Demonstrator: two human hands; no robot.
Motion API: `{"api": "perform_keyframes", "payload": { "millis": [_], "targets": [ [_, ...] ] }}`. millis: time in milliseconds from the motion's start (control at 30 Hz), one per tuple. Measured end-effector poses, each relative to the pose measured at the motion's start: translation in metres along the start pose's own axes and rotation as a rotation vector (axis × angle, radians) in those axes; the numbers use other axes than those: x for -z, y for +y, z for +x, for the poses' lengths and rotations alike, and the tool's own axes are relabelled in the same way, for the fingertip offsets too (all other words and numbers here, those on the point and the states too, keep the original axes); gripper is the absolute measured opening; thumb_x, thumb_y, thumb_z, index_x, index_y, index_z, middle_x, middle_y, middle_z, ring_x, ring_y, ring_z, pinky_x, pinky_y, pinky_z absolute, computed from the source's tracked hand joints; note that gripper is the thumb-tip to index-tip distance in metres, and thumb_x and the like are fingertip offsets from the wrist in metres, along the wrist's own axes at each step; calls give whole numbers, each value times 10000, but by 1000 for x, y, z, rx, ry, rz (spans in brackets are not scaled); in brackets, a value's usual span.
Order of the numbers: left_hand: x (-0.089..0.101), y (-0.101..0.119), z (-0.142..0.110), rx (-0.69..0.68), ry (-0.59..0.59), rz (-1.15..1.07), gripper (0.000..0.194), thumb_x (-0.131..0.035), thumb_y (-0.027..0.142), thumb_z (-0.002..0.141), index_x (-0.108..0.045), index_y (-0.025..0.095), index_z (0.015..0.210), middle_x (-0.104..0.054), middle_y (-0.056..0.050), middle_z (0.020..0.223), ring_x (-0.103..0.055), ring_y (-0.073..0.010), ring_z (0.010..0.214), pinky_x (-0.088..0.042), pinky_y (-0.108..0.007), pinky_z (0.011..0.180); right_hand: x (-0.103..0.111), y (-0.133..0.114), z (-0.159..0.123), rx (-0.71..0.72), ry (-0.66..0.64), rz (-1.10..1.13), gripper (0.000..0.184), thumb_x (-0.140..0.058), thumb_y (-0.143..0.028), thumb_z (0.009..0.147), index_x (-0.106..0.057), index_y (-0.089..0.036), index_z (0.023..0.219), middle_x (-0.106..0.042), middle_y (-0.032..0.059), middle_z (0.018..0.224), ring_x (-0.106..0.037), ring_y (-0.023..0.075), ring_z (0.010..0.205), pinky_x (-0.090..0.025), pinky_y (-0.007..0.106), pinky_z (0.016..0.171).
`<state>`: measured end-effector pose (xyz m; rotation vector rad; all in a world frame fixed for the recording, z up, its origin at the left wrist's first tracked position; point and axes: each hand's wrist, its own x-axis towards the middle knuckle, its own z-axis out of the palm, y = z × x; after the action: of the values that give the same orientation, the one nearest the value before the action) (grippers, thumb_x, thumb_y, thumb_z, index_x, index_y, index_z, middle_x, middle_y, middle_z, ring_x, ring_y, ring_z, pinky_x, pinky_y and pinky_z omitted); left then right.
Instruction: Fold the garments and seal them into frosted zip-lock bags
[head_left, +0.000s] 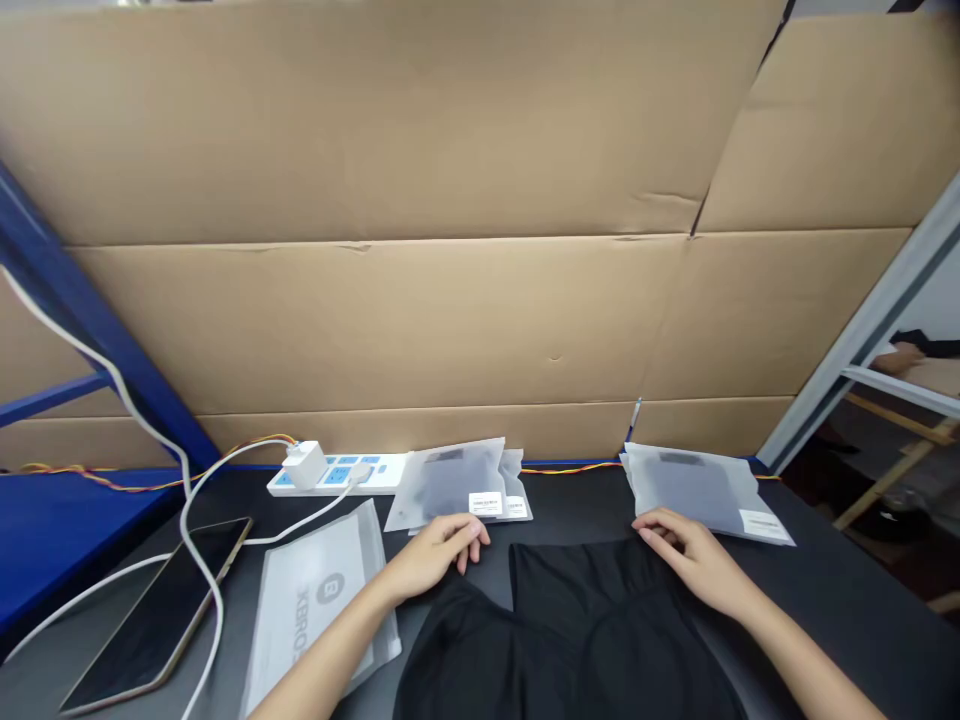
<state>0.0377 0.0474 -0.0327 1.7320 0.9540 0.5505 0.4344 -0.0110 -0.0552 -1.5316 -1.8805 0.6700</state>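
The left hand (448, 548) is loosely curled and the right hand (694, 558) narrowed at the fingertips, both by the upper edge of a black garment (581, 625) on the dark table (847, 600); whether either grips cloth, I cannot tell. The step appears to be spreading it flat; further smoothing calls for light, even fingers. Labelled frosted bags (686, 492) lie beyond.

Beyond the black garment (570, 630), a hand could pass between the overlapping frosted bags (454, 490) and the single frosted bag (697, 485), until the cardboard panel (450, 325) blocks it. Right of the garment, the tabletop (840, 595) gives passage outside the right hand (690, 555). Left of it, the left hand (439, 552), printed bag (322, 585), white cable (220, 605) and tablet (154, 620) obstruct.
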Motion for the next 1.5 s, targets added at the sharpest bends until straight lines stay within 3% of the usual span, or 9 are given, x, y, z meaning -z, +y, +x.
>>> {"api": "perform_keyframes", "payload": {
  "millis": [400,533,733,900,1100,1233,1400,1500],
  "targets": [
    [1,5,-2,6,-29,5,411,-451,501,990,-662,152,938,-631,-12,808,-567,-143,681,-431,-272,687,1,-1,0,3,5,3,394,-441,-545,975,-688,-239,973,-713,50,979,-665,226,847,-518,326,777],
    [1,6,-2,9,-33,12,410,-455,501,987,-661,150,940,-632,-15,810,-567,-144,680,-431,-271,684,2,2,0,5,39,9,402,-429,-552,971,-688,-246,997,-726,58,1027,-663,255,947,-521,347,854],
    [1,7,-2,21,-27,38,416,-459,531,972,-658,168,922,-639,-14,817,-566,-149,687,-446,-276,701,3,11,0,-14,26,17,410,-373,-527,988,-668,-246,1040,-724,50,936,-663,238,826,-538,358,796],
    [-1,7,-1,34,-17,70,431,-464,546,959,-644,165,868,-632,-14,800,-563,-150,675,-448,-272,687,4,9,1,-18,20,17,399,-396,-531,978,-666,-245,1047,-730,61,1000,-669,261,916,-529,378,857],
    [-5,13,-1,56,3,138,431,-432,538,966,-648,166,938,-638,-15,817,-574,-148,664,-451,-268,671,5,6,1,9,11,5,377,-395,-526,988,-653,-252,1016,-714,57,1069,-646,273,1028,-488,385,924],
    [-20,26,-6,98,81,271,416,-438,563,952,-648,204,953,-668,-30,869,-612,-193,739,-448,-296,692,5,5,0,-11,-19,8,369,-421,-535,975,-649,-249,1029,-714,50,966,-660,249,891,-516,363,813],
    [-56,38,-14,124,247,772,415,-448,537,955,-588,252,1223,-649,-92,1184,-681,-300,910,-439,-352,716,5,4,-1,30,-27,-20,287,-484,-441,943,-670,-226,982,-687,32,848,-624,204,739,-503,321,685],
    [-68,33,-8,56,239,759,314,-488,416,955,-585,246,1201,-677,-66,1084,-680,-269,838,-422,-324,682,3,5,-1,48,-26,-28,245,-492,-382,933,-667,-219,986,-667,22,827,-601,185,709,-492,306,667]
  ]
}}
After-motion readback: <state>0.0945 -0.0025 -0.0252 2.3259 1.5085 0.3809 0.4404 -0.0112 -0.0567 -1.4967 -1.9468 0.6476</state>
